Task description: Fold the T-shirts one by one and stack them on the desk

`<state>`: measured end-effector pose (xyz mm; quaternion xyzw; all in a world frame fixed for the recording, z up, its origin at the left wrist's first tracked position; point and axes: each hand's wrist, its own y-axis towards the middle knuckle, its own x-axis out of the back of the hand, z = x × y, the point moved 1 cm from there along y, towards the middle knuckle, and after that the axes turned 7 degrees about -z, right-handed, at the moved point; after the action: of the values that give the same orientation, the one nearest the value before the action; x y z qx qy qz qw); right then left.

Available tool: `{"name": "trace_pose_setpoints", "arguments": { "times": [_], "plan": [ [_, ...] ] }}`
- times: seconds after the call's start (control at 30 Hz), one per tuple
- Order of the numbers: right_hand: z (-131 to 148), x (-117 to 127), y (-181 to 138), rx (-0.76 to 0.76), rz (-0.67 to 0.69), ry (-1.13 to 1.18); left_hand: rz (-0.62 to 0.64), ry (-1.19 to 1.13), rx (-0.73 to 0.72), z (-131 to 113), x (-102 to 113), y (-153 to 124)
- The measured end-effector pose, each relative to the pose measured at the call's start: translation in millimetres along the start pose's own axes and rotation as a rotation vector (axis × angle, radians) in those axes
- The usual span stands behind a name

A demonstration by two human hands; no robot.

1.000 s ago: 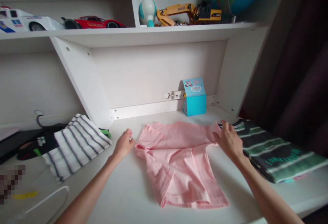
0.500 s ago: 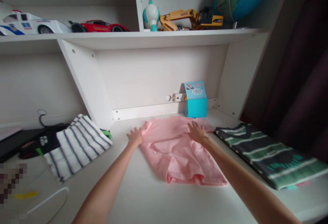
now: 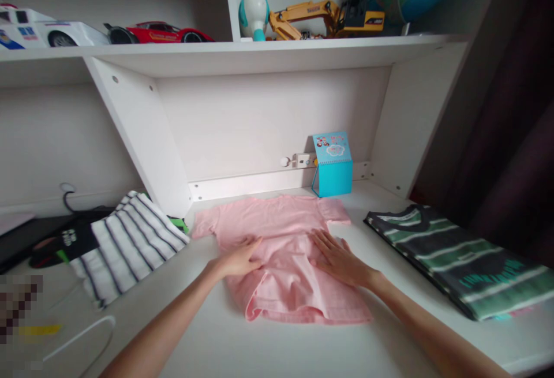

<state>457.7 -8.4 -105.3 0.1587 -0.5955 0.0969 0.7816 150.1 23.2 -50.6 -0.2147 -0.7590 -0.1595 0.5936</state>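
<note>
A pink short-sleeved T-shirt (image 3: 277,222) lies spread on the white desk, its sleeves out to both sides and its hem, nearest me, bunched in folds. My left hand (image 3: 242,255) rests on the left part of the shirt's body with fingers spread. Flat on the right part lies my right hand (image 3: 340,257), fingers stretched out and pointing to the upper left. Neither hand grips the cloth; both press on its surface from above.
Right of the shirt is a folded green-and-black striped shirt (image 3: 459,257). At left lie a white striped garment (image 3: 130,245) and a white hanger (image 3: 82,337). A blue desk calendar (image 3: 333,177) stands behind. Toys, including a yellow excavator (image 3: 329,17), fill the shelf above.
Both hands have moved from the shirt's upper part and left edge down toward me onto its body. The left sleeve now lies spread out, and the shirt has shifted slightly left.
</note>
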Motion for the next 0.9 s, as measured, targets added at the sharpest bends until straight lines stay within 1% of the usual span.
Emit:
{"name": "trace_pose_setpoints", "arguments": {
  "times": [0.03, 0.07, 0.17, 0.23, 0.33, 0.4, 0.43, 0.5, 0.57, 0.63, 0.73, 0.83, 0.9],
  "plan": [
    [-8.5, 4.1, -0.6, -0.013, 0.012, 0.010, 0.036, -0.069, 0.004, 5.4, 1.4, -4.9],
    [-17.8, 8.4, -0.6, -0.025, 0.024, 0.020, 0.041, -0.124, 0.015, 12.5, 3.9, -9.2],
    [-41.0, 19.6, 0.4, -0.071, 0.030, 0.032, -0.004, -0.257, 0.032, 32.8, 12.2, -20.3],
    [-46.1, 24.2, -2.6, -0.096, -0.015, 0.028, -0.050, -0.334, 0.009, 38.3, 14.8, -28.8],
    [-38.1, 27.1, -21.2, -0.044, -0.097, 0.041, -0.139, -0.425, -0.032, 36.1, 14.9, -48.2],
    [-29.4, 26.7, -42.4, -0.002, -0.139, 0.060, -0.162, -0.446, -0.015, 33.0, 14.4, -65.0],
    [-25.8, 25.9, -53.9, -0.020, -0.169, 0.071, -0.160, -0.448, 0.001, 31.8, 14.2, -73.6],
    [-19.9, 22.5, -74.3, -0.116, -0.237, 0.095, -0.158, -0.451, 0.025, 30.5, 13.1, -88.7],
    [-13.9, 17.6, -87.5, -0.214, -0.291, 0.129, -0.190, -0.461, 0.025, 30.4, 10.9, -98.5],
    [-6.8, 12.3, -92.6, -0.255, -0.326, 0.156, -0.239, -0.461, 0.013, 31.8, 8.6, -102.1],
    [2.0, 7.7, -93.3, -0.291, -0.401, 0.178, -0.289, -0.490, -0.005, 38.0, 9.4, -100.1],
    [4.2, 9.5, -95.0, -0.330, -0.511, 0.187, -0.335, -0.589, -0.013, 47.7, 16.8, -98.7],
    [2.2, 13.0, -97.0, -0.352, -0.588, 0.177, -0.326, -0.648, -0.002, 51.6, 22.2, -100.6]
  ]
}}
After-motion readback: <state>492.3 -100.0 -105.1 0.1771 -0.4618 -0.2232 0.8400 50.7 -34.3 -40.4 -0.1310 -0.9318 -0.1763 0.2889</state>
